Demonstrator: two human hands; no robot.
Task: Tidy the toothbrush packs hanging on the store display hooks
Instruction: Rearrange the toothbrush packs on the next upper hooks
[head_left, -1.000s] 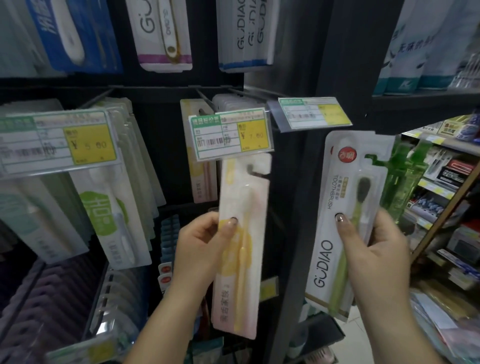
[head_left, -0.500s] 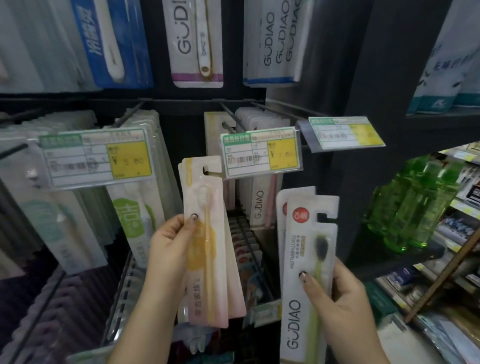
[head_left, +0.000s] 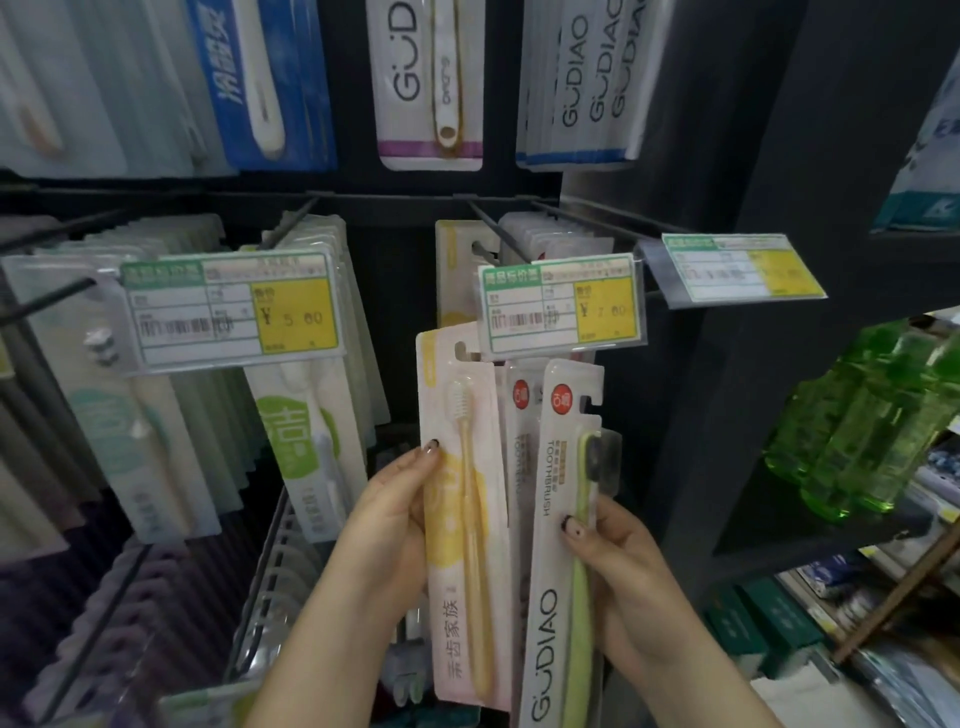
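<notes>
L hand (head_left: 400, 514) grips yellow pack (head_left: 462, 525), R hand (head_left: 618, 561) green pack (head_left: 563, 545)

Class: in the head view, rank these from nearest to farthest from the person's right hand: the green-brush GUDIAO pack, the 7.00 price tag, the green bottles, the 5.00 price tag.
From the right hand:
1. GUDIAO pack, held in it.
2. 7.00 price tag, above.
3. Green bottles, right shelf.
4. 5.00 price tag, far left.

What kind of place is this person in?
Most likely a shop's toiletries aisle: toothbrush packs hang on display hooks, price tags are clipped in front, and green bottles fill a shelf beside them.
</notes>
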